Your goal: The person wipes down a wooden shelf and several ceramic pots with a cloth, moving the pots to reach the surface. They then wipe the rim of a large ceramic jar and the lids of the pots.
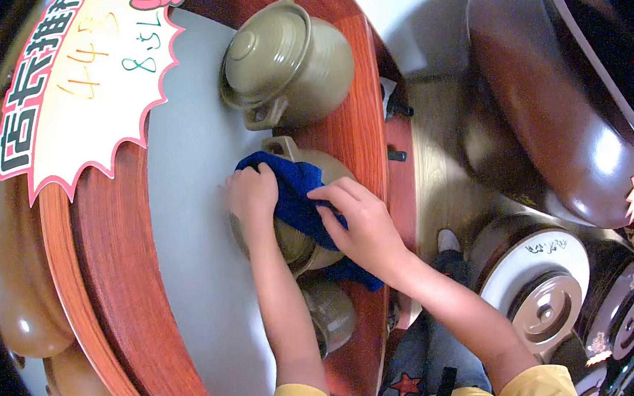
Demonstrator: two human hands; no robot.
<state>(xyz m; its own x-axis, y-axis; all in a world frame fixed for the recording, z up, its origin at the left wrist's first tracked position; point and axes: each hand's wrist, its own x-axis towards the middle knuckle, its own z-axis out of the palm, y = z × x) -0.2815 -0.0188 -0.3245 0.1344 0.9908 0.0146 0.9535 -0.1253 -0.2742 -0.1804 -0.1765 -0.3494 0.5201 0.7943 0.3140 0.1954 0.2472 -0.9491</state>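
Observation:
A dark blue cloth (pixel 294 188) lies across a lidded olive-brown clay pot (pixel 333 165) on a wooden shelf. My left hand (pixel 253 195) is closed on the cloth's upper end, over the lid side of the pot; its fingertips are partly hidden. My right hand (pixel 360 228) pinches the cloth's other side between thumb and fingers, against the pot's body. A loose end of the cloth hangs below my right wrist. Much of the pot is covered by the cloth and my hands.
A larger lidded clay pot (pixel 329 67) and a smaller pot (pixel 330 316) flank this one on the red-brown shelf (pixel 360 373). A price sign (pixel 100 88) stands at upper left. Large brown glazed jars (pixel 533 99) and lidded crocks (pixel 549 310) stand on the floor to the right.

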